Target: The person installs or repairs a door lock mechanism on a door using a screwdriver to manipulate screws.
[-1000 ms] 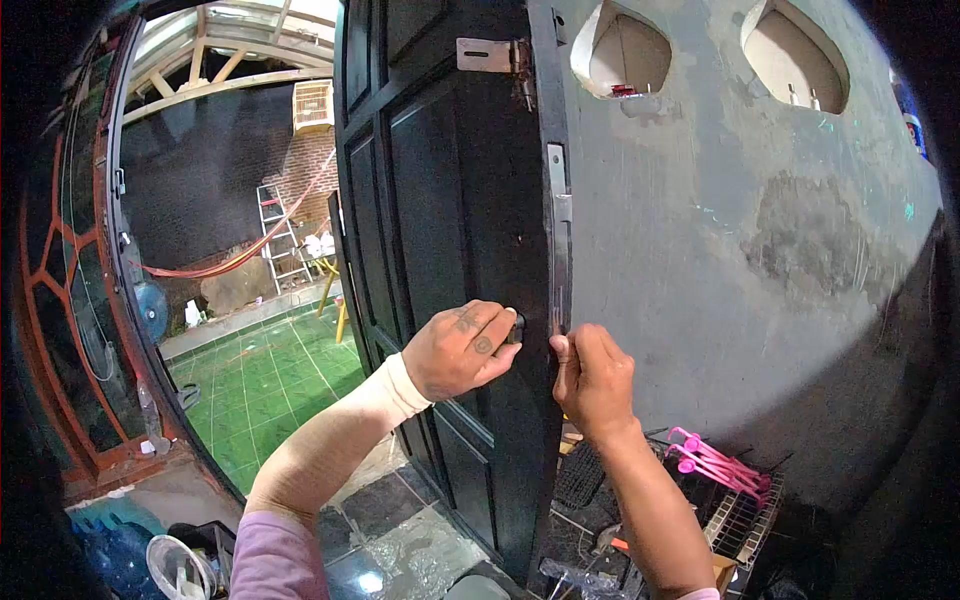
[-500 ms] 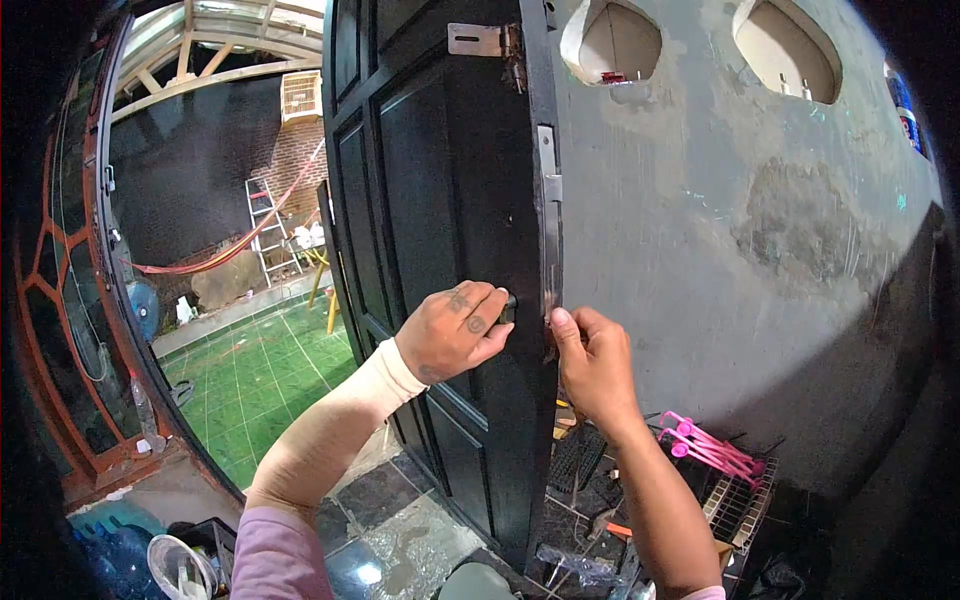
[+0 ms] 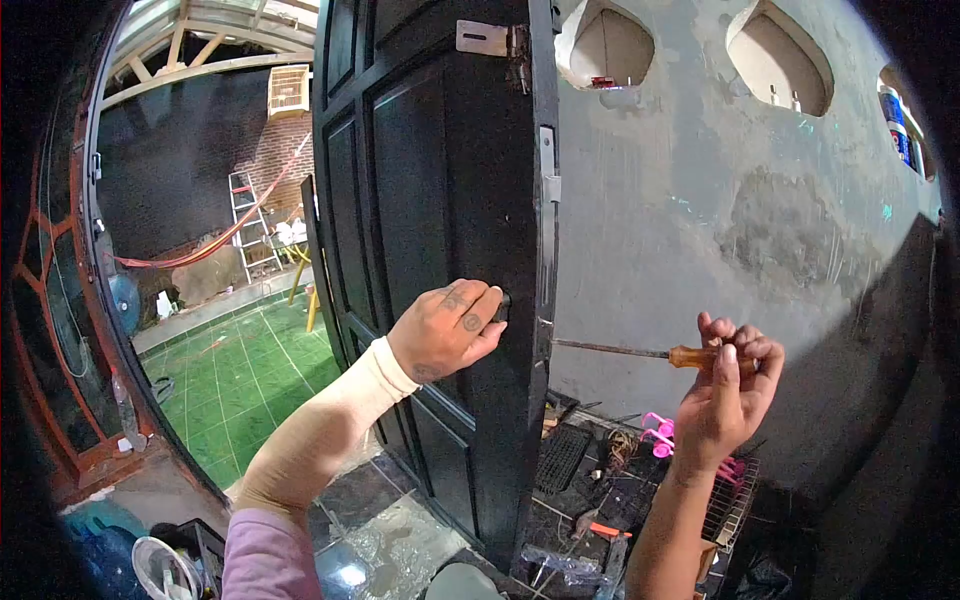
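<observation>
A black panelled door [image 3: 420, 190] stands open, its narrow edge facing me. My left hand [image 3: 447, 328] is closed at the inner face, thumb and fingers pinching a small dark lock fitting [image 3: 504, 303] that they mostly cover. To the right of the edge, my right hand [image 3: 722, 395] grips the amber handle of a screwdriver [image 3: 685, 357]. Its long thin shaft runs level to the left, with the tip at the lower part of the metal lock plate [image 3: 547, 250]. Whether the tip sits in a screw is too small to tell.
A slotted metal bracket [image 3: 482, 38] juts from the upper door. Behind is a grey wall [image 3: 640, 240] with niches. On the floor lie a black grate [image 3: 563, 458], an orange-handled tool [image 3: 606, 530] and a wire rack [image 3: 732, 505]. Green tiles [image 3: 240, 385] show through the doorway.
My right hand has moved right, away from the door edge, and now shows the screwdriver in its grip. My left hand stays at the same fitting. The view has shifted slightly.
</observation>
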Available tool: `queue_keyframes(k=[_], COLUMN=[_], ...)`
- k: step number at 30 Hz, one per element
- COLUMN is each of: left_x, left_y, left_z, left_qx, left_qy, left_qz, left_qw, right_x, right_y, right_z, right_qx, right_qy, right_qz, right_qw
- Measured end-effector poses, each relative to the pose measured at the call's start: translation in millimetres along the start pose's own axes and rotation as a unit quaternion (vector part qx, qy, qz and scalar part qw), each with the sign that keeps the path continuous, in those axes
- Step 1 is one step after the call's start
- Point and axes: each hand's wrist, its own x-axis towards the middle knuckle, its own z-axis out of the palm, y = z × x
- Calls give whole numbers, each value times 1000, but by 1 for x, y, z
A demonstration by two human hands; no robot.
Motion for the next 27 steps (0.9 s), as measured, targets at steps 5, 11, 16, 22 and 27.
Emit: queue_keyframes(k=[5,11,16,22,27], left_x=[-1,0,0,0,1], left_y=[0,1,0,1,0], left_z=[-1,-3,-3,-2,-3], left_qx=[3,2,18,4,6], left_qy=[-4,-4,-16,-8,-5], left_qz=[-3,1,5,0,7], left_qw=[1000,1000,1000,1000,1000], right_x=[-7,-6,-4,-6,-9], right_y=[4,5,4,9,-8], right_z=[4,4,2,2,1], right_qx=[11,1,12,9,-272], right_qy=[30,47,28,26,-20], right_qz=[-31,-36,-44,-48,-69], right_qw=[999,998,999,998,960])
